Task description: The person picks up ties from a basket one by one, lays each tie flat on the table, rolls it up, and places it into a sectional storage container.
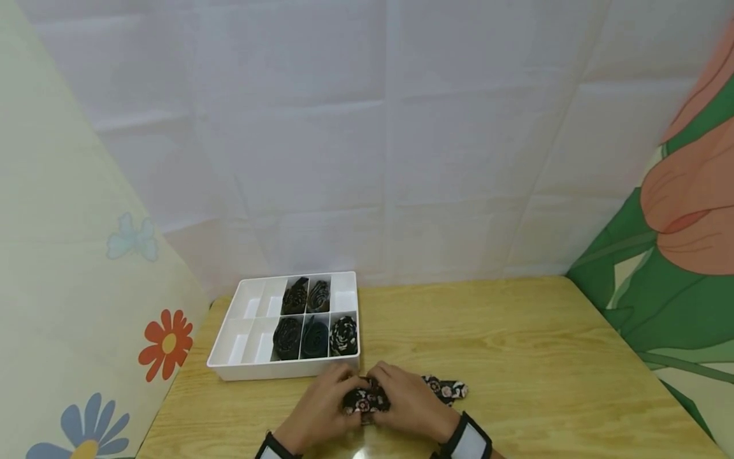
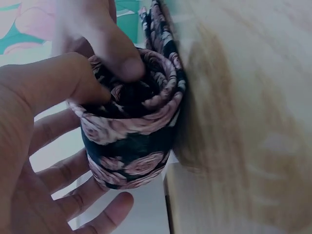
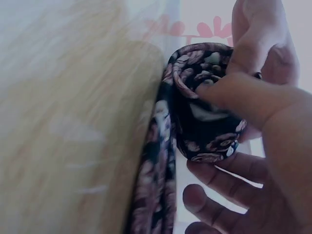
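A black necktie with pink roses [image 1: 362, 403] is partly rolled up at the front of the table, its coil standing on edge. My left hand [image 1: 323, 401] grips the coil from the left, thumb hooked into the top of the roll [image 2: 129, 151] and fingers around the outside. From the right, my right hand [image 1: 410, 401] holds the same coil [image 3: 207, 129], its thumb also pressed inside the rim. The loose tail [image 1: 453, 390] lies flat on the wood, running out to the right past my right hand.
Just beyond my hands, a white divided tray [image 1: 275, 371] stands at the table's left. Several rolled dark neckties sit in its compartments, among them a dark green roll [image 1: 315, 338] and a floral roll [image 1: 343, 336]. The wooden table [image 1: 516, 357] meets a white cloth backdrop [image 1: 459, 159].
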